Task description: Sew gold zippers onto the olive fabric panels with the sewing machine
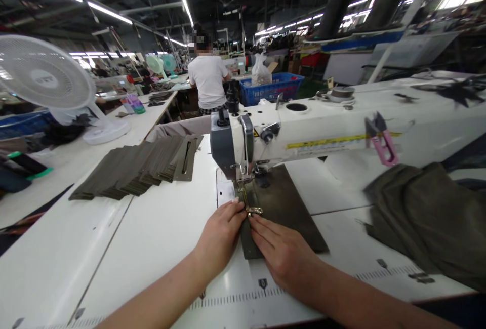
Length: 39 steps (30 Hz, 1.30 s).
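A dark olive fabric panel lies under the needle area of a white sewing machine. A zipper with a shiny metal pull runs along a narrow strip at the panel's left side. My left hand has its fingers closed on the strip's left edge, fingertips close to the presser foot. From the right, my right hand grips the fabric beside the zipper pull, fingers held together and tips at the zipper. The undersides of both hands are hidden.
Left of the machine lies a fanned row of olive pieces, the front one slotted. Crumpled olive fabric sits at right. Pink-handled thread snips rest against the machine arm. A white fan stands left; a person works beyond.
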{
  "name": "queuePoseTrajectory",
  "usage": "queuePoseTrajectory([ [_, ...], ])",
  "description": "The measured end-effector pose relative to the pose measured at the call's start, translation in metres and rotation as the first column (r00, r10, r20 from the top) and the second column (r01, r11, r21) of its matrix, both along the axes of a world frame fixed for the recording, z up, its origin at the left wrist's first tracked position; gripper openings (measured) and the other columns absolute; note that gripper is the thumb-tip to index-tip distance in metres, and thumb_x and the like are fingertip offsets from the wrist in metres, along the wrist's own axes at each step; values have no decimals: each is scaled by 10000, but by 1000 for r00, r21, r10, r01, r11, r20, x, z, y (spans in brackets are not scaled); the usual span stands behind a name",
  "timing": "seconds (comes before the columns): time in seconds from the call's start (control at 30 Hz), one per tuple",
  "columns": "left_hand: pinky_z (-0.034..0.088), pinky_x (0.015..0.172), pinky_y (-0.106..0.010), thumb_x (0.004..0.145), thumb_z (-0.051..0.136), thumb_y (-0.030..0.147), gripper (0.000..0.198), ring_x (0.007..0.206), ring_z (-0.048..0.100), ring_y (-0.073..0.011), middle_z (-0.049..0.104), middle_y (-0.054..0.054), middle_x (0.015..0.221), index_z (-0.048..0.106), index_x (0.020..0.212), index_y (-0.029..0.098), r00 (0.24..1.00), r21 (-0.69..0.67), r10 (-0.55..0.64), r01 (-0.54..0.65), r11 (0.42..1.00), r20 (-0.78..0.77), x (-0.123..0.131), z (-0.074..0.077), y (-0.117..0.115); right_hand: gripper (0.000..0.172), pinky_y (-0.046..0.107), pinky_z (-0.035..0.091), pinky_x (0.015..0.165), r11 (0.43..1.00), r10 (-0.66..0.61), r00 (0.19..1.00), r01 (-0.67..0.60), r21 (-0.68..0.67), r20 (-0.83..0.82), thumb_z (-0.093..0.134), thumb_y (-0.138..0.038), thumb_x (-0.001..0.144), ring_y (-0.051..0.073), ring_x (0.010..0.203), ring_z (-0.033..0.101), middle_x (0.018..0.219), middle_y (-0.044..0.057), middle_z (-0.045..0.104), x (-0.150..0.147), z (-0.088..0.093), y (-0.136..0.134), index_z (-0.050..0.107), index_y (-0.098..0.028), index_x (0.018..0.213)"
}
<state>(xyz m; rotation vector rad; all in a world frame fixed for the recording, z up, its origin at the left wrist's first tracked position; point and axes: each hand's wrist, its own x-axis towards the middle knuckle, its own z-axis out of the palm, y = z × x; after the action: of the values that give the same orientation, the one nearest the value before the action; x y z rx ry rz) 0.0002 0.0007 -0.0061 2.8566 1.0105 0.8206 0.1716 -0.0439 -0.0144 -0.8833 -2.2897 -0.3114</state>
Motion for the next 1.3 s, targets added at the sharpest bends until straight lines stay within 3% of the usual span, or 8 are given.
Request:
queuePoseTrajectory([
  [0.33, 540, 768, -324, 811, 462, 68, 204, 879, 594, -195, 593, -90, 939, 586, 955, 143, 997, -99, 28, -21, 995, 68, 5, 0, 18, 365, 327, 514, 861, 1000, -6, 1000, 6, -22, -25, 327, -19, 776, 240, 940, 614, 962, 178, 664, 0, 2, 19, 665, -5, 913],
  [0.67, 523, 663, -331, 845, 398, 105, 182, 745, 551, -191, 563, -88, 851, 568, 901, 137, 998, -44, 44, -42, 998, 44, 6, -8, 34, 359, 323, 518, 843, 1000, -10, 999, 10, -6, -45, 324, -9, 780, 238, 920, 621, 966, 178, 662, -4, -2, 33, 656, 1, 918],
  [0.77, 516, 686, -333, 836, 403, 110, 182, 776, 549, -194, 556, -88, 868, 567, 903, 149, 999, -76, 43, -40, 996, 34, 5, -8, 35, 302, 347, 486, 886, 992, 14, 996, -26, -126, -93, 395, -94, 801, 250, 991, 588, 1031, 168, 642, 2, 6, 30, 642, -29, 963],
  [0.87, 511, 718, -343, 803, 415, 101, 195, 821, 545, -203, 553, -94, 887, 574, 905, 152, 999, -92, 47, -46, 995, 14, 4, -2, 33, 264, 313, 482, 862, 939, -3, 982, -63, -339, -191, 473, -249, 837, 211, 959, 591, 1013, 117, 645, 10, 17, 29, 621, -101, 996],
  [0.97, 453, 873, -415, 684, 465, 66, 303, 932, 533, -235, 560, -112, 933, 573, 959, 133, 994, -111, 52, -62, 992, -91, 2, 8, 28, 261, 308, 481, 744, 915, -201, 952, 99, -390, -229, 393, -281, 898, 182, 805, 592, 858, 79, 637, 13, 21, 39, 616, -148, 920],
  [1.03, 356, 980, -469, 642, 494, 85, 392, 1011, 513, -253, 564, -121, 993, 558, 1027, 126, 982, -125, 69, -92, 988, -176, 1, 14, 22, 225, 338, 450, 701, 900, -343, 930, 286, -329, -131, 428, -274, 881, 218, 798, 569, 833, 85, 616, 9, 17, 51, 619, -158, 857],
  [1.1, 293, 1023, -487, 662, 502, 121, 422, 1059, 499, -255, 561, -122, 1052, 539, 1083, 132, 968, -135, 95, -129, 982, -233, 1, 17, 17, 148, 344, 419, 689, 879, -407, 913, 387, -280, -14, 505, -244, 833, 245, 808, 558, 834, 92, 616, 3, 10, 64, 627, -162, 813],
  [1.3, 278, 1038, -460, 694, 480, 110, 499, 1159, 440, -252, 521, -138, 1178, 480, 1192, 120, 958, -123, 155, -188, 974, -240, 4, 11, 8, 219, 309, 373, 716, 855, -424, 905, 413, -313, 37, 445, -178, 845, 203, 733, 582, 747, 82, 643, -6, 2, 85, 624, -147, 722],
])
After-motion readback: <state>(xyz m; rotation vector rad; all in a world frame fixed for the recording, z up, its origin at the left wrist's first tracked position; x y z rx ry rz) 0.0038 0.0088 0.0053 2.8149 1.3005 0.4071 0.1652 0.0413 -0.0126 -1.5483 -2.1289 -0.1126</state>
